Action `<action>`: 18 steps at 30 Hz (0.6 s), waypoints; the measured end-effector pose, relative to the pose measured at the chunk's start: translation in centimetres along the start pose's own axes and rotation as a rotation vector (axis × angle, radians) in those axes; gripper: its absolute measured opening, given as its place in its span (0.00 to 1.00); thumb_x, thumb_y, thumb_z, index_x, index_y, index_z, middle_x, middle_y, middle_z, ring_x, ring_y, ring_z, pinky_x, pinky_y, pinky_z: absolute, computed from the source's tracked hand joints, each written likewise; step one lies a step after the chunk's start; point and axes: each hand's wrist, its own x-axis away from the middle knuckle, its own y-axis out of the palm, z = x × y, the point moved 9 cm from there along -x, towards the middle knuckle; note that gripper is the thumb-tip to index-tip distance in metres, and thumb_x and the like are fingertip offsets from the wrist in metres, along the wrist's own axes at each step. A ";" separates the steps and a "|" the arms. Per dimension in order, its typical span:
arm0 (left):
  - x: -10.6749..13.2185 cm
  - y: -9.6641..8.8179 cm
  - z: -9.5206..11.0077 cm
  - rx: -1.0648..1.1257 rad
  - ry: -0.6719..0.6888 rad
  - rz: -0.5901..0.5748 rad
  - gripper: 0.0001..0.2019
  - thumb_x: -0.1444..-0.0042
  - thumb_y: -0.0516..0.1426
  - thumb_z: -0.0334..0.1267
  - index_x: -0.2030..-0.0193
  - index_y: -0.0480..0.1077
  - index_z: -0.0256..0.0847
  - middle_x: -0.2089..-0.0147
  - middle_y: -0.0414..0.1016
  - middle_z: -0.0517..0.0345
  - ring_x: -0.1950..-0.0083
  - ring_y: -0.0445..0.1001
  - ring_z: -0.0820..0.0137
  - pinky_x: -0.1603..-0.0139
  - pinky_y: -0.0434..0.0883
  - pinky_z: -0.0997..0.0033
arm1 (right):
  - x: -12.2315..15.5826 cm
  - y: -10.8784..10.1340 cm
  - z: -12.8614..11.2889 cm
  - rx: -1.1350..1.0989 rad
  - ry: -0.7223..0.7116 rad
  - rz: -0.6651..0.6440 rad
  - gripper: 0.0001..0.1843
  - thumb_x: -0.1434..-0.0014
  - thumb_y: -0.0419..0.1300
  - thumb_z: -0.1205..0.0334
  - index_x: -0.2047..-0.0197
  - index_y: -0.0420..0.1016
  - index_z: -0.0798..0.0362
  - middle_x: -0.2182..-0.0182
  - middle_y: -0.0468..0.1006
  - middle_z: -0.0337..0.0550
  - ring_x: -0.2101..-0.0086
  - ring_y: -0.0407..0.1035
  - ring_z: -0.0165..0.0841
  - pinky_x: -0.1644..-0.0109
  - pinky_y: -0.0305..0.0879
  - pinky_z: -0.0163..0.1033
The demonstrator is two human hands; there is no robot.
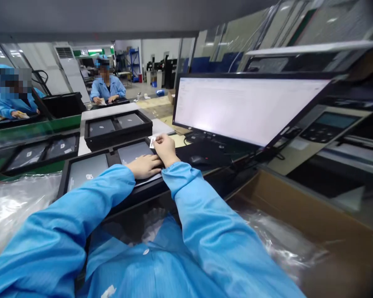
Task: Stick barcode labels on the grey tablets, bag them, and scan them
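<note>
My left hand [145,166] lies flat, palm down, on a grey laptop [133,152] in the right slot of a black tray [66,172] in front of me. My right hand [164,149] hovers over the laptop's far right corner and pinches a small white label [152,142] between thumb and fingers. A second grey laptop [87,171] lies in the left slot of the same tray. Both my arms are in blue sleeves.
A lit monitor [248,107] stands right of the tray, a black mouse [197,159] below it. Another tray of laptops [116,126] sits behind, a third [39,154] at left. A cardboard box [298,219] is at right. Two persons in blue work further back.
</note>
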 end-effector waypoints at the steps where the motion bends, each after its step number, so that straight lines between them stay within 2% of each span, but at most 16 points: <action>1: -0.3 0.2 -0.2 -0.022 0.009 0.007 0.23 0.26 0.47 0.48 0.33 0.68 0.41 0.29 0.66 0.44 0.31 0.65 0.52 0.29 0.62 0.44 | 0.0 -0.3 0.2 -0.012 0.020 0.022 0.06 0.44 0.64 0.64 0.68 0.69 0.49 0.71 0.79 0.39 0.65 0.75 0.37 0.55 0.69 0.40; 5: -0.2 -0.1 -0.4 -0.110 0.047 0.077 0.21 0.25 0.45 0.49 0.40 0.72 0.41 0.36 0.72 0.45 0.34 0.64 0.53 0.28 0.58 0.42 | -0.4 -1.2 1.0 -0.004 0.081 0.095 0.06 0.44 0.63 0.65 0.69 0.68 0.49 0.70 0.79 0.41 0.64 0.76 0.38 0.54 0.69 0.41; 8: -0.4 -0.2 0.0 -0.085 0.078 0.080 0.21 0.25 0.43 0.48 0.42 0.72 0.41 0.40 0.74 0.45 0.36 0.67 0.54 0.27 0.56 0.38 | -0.7 -1.9 1.8 0.076 0.148 0.131 0.06 0.44 0.63 0.66 0.70 0.69 0.49 0.69 0.80 0.42 0.62 0.75 0.39 0.52 0.69 0.42; 10: -0.3 -1.3 0.0 -0.031 0.108 0.134 0.22 0.25 0.41 0.47 0.46 0.72 0.40 0.44 0.75 0.45 0.40 0.69 0.55 0.29 0.58 0.39 | -0.7 -2.0 2.0 0.129 0.169 0.133 0.06 0.45 0.63 0.67 0.70 0.70 0.50 0.68 0.80 0.43 0.61 0.75 0.39 0.51 0.69 0.42; 11: 0.0 -2.4 0.0 -0.008 0.135 0.201 0.22 0.25 0.40 0.47 0.49 0.72 0.40 0.47 0.76 0.45 0.42 0.70 0.55 0.32 0.60 0.41 | -0.7 -1.8 1.9 0.138 0.155 0.111 0.05 0.45 0.63 0.67 0.70 0.71 0.50 0.68 0.80 0.42 0.62 0.74 0.38 0.52 0.68 0.41; 13: 1.3 -5.3 -0.3 0.032 0.192 0.421 0.25 0.26 0.38 0.50 0.58 0.71 0.39 0.55 0.76 0.44 0.49 0.71 0.56 0.39 0.65 0.47 | -0.6 -0.2 0.8 0.120 0.066 -0.020 0.04 0.46 0.63 0.69 0.69 0.73 0.52 0.69 0.79 0.40 0.63 0.73 0.35 0.54 0.68 0.39; 16: 5.2 -9.7 -2.1 0.150 0.215 0.818 0.27 0.25 0.37 0.54 0.66 0.66 0.41 0.65 0.72 0.47 0.58 0.69 0.59 0.49 0.68 0.53 | 1.0 4.6 -1.5 0.096 -0.108 -0.447 0.07 0.50 0.66 0.73 0.71 0.73 0.53 0.74 0.77 0.34 0.69 0.70 0.30 0.61 0.64 0.34; 18: 7.8 -11.2 -3.6 0.225 0.169 0.987 0.27 0.26 0.38 0.56 0.67 0.66 0.42 0.66 0.71 0.48 0.59 0.69 0.60 0.51 0.69 0.55 | 2.7 7.2 -2.2 0.142 -0.163 -0.699 0.10 0.53 0.68 0.75 0.74 0.73 0.53 0.77 0.74 0.31 0.72 0.68 0.29 0.65 0.60 0.33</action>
